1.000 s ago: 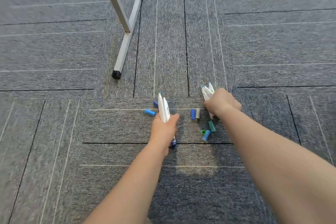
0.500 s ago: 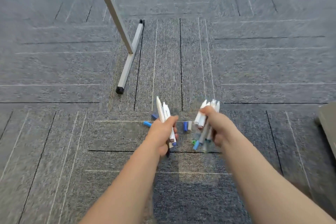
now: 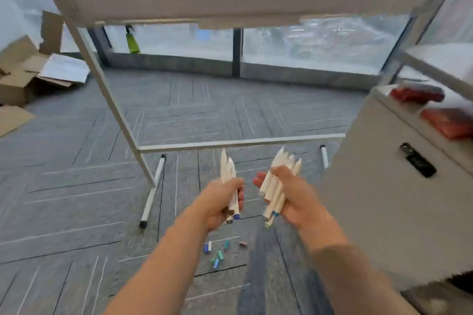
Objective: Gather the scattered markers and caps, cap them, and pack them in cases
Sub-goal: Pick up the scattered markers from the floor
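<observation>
White plastic markers (image 3: 226, 171) w/ coloured butt ends: small bunch gripped in left hand (image 3: 220, 202), pointed ends up. Second bunch of white markers (image 3: 280, 161), bigger, gripped in right hand (image 3: 299, 197), fingers curled round it. Both hands are above grey carpet floor (image 3: 76, 199), close but not touching. Small blue, green, white & pinkish marker caps (image 3: 220, 254) lie loose on floor betw. forearms, near foot of white metal whiteboard stand (image 3: 151, 197). White cabinet (image 3: 384, 199) at right.
</observation>
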Demonstrator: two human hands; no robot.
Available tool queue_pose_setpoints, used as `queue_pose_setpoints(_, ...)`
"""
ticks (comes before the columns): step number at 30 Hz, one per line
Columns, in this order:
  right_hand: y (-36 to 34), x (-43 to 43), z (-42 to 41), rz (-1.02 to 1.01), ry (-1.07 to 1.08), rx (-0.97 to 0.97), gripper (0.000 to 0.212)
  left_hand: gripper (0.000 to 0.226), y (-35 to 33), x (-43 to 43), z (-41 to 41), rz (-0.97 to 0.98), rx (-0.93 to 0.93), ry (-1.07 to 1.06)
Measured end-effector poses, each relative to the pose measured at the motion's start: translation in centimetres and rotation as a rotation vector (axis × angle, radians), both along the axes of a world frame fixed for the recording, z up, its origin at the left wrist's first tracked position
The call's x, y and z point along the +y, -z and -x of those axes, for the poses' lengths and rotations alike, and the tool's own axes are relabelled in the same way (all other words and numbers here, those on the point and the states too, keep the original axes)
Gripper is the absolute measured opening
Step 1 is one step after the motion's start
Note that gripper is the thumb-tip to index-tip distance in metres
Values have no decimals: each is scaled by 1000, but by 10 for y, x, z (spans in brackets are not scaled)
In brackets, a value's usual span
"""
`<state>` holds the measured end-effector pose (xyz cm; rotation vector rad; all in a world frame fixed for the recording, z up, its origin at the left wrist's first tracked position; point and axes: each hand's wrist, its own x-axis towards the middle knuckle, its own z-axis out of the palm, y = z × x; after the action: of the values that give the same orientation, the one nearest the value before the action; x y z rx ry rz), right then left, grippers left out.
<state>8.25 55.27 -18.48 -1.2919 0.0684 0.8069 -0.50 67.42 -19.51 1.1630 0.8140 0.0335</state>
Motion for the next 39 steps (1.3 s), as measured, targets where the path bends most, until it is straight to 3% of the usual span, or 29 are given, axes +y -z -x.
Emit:
queue_pose_setpoints(7,-177,-165,31,2,190,-404,14,35,-184,-177,-15,-184,-297,263)
queue_pose_setpoints(11,-236,-277,39,-76,468,-513,17,40,-254,-310,-27,-204,-449,323)
queue_pose_setpoints(14,-262,-366,42,-15,618,-586,19,59,-281,-409,-33,-240,-512,396)
queue_pose_setpoints(18,-268,-474,38,15,790,-639,19,54,-288,-523,-46,-202,-575,497)
queue_pose_setpoints(22,-250,-570,43,62,908,-723,20,73,-270,-624,-58,-330,-528,680)
queue_pose_setpoints(26,-222,-629,53,139,1048,-780,15,50,-252,-691,-52,-240,-594,767)
queue_pose_setpoints(39,-193,-657,52,225,1029,-957,19,31,-210,-722,-62,-212,-786,589)
